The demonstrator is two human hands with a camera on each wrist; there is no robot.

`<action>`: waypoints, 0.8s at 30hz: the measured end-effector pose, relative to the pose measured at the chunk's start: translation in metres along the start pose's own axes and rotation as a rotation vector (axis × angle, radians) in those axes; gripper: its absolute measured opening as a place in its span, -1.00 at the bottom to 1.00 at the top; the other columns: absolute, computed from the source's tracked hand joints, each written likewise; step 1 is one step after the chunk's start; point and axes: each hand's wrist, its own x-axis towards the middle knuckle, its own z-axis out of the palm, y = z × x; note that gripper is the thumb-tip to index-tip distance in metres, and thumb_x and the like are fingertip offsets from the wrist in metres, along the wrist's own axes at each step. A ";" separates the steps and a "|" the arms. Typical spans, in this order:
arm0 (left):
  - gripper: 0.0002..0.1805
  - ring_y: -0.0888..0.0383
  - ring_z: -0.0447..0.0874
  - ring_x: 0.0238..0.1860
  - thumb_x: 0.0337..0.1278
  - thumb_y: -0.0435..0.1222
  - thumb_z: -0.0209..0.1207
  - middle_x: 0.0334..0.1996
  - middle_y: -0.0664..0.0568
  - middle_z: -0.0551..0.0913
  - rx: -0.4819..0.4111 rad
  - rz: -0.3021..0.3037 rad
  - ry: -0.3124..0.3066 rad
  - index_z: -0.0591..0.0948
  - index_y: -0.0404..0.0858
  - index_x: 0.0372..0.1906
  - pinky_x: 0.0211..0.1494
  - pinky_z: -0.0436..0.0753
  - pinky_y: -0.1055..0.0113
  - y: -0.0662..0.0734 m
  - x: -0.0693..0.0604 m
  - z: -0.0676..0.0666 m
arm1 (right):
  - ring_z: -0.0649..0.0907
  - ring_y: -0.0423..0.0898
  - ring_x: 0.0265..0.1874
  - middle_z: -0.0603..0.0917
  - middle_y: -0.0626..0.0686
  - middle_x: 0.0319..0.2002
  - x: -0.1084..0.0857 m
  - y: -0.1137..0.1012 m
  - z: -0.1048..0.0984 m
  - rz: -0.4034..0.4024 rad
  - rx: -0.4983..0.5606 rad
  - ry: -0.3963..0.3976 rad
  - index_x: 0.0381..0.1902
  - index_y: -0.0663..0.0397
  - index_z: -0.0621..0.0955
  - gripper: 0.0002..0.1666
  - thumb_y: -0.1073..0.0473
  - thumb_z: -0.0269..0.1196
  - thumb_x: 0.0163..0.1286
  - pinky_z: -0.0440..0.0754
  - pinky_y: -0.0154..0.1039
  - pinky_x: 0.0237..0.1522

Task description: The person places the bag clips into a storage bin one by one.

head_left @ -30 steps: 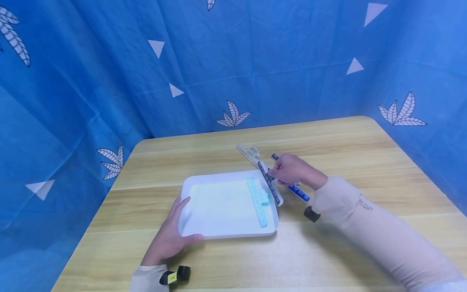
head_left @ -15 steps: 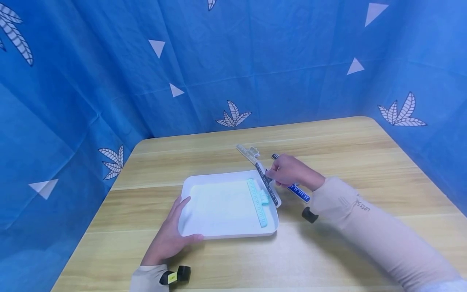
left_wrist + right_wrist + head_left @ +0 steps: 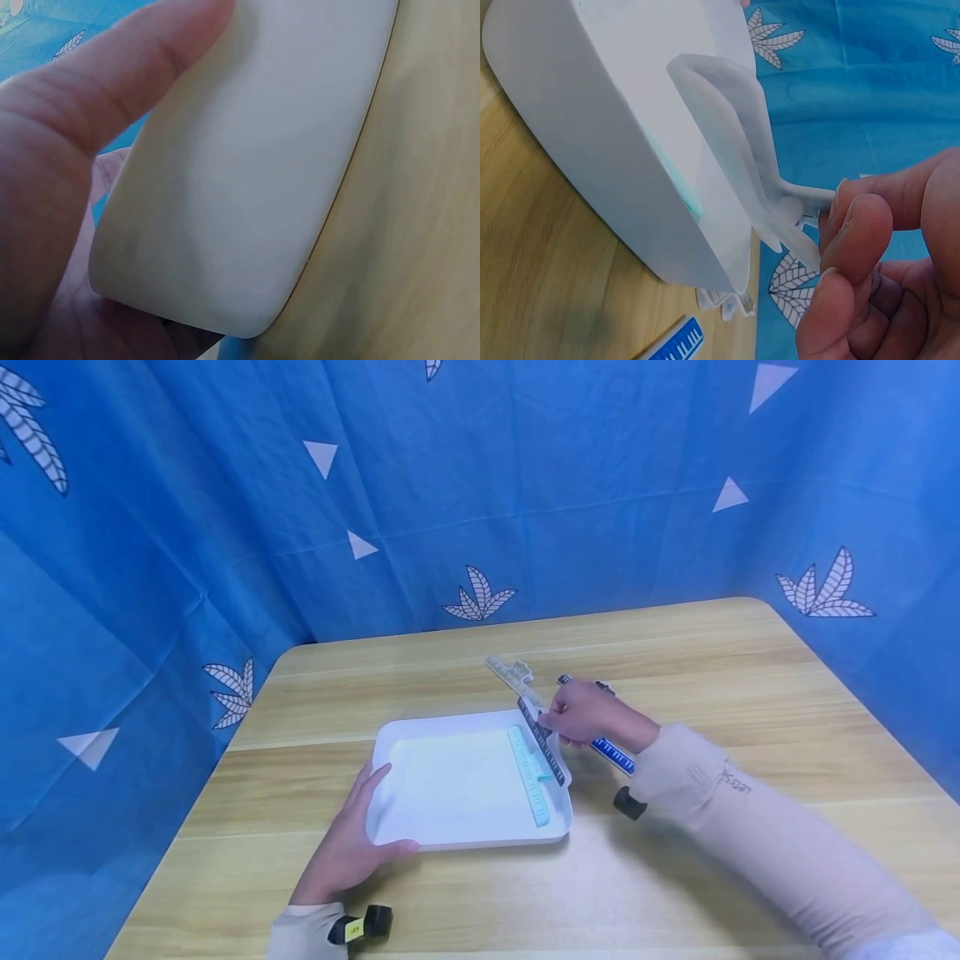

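My right hand (image 3: 577, 712) pinches a black-and-white long clip with a piano-key pattern (image 3: 542, 742) by its handle. That clip (image 3: 731, 127) hangs over the right edge of a white tray (image 3: 450, 785); its pale underside faces the right wrist camera. Inside the tray, along its right side, lies a mint-green long clip (image 3: 528, 777), partly covered by the black one. My left hand (image 3: 352, 835) holds the tray's near left corner, thumb on the front wall and fingers along the left wall. The left wrist view shows the thumb (image 3: 142, 67) against the tray wall (image 3: 247, 187).
A grey clip (image 3: 510, 677) lies on the wooden table (image 3: 360, 677) behind the tray. To the right is a blue clip (image 3: 615, 755), partly hidden by my right hand. A black-tipped piece (image 3: 565, 680) shows behind that hand. A blue patterned curtain (image 3: 420, 502) hangs behind the table.
My right hand has moved slightly left with the black-and-white clip, which now reaches over the tray's right edge and partly covers the mint-green clip. The left hand and tray stay put.
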 end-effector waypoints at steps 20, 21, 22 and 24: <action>0.20 -0.30 -0.09 0.46 -0.27 0.17 0.46 0.53 -0.19 -0.19 -0.002 0.012 -0.007 0.07 -0.02 0.51 0.31 0.11 -0.36 0.003 -0.002 -0.002 | 0.56 -0.11 -0.67 0.61 0.02 -0.65 0.000 -0.007 0.008 -0.024 -0.023 -0.022 -0.50 0.08 0.64 -0.68 0.05 0.19 0.42 0.51 -0.29 -0.56; 0.19 -0.31 -0.09 0.46 -0.26 0.17 0.46 0.53 -0.20 -0.19 -0.002 0.013 -0.006 0.08 -0.02 0.51 0.30 0.11 -0.37 0.003 -0.002 -0.002 | 0.57 -0.11 -0.67 0.61 0.02 -0.64 0.000 -0.007 0.009 -0.027 -0.023 -0.021 -0.50 0.08 0.63 -0.68 0.05 0.19 0.42 0.51 -0.29 -0.56; 0.19 -0.31 -0.09 0.46 -0.26 0.17 0.46 0.53 -0.20 -0.19 -0.002 0.011 -0.006 0.07 -0.02 0.51 0.30 0.11 -0.37 0.003 -0.002 -0.002 | 0.57 -0.11 -0.66 0.61 0.03 -0.64 0.000 -0.008 0.009 -0.029 -0.023 -0.020 -0.50 0.07 0.63 -0.68 0.05 0.19 0.41 0.51 -0.29 -0.56; 0.19 -0.31 -0.09 0.46 -0.26 0.16 0.46 0.53 -0.20 -0.19 -0.003 0.010 -0.007 0.07 -0.02 0.51 0.30 0.11 -0.37 0.003 -0.002 -0.002 | 0.57 -0.10 -0.66 0.61 0.02 -0.63 0.000 -0.008 0.009 -0.032 -0.029 -0.018 -0.50 0.07 0.63 -0.68 0.05 0.19 0.41 0.51 -0.29 -0.57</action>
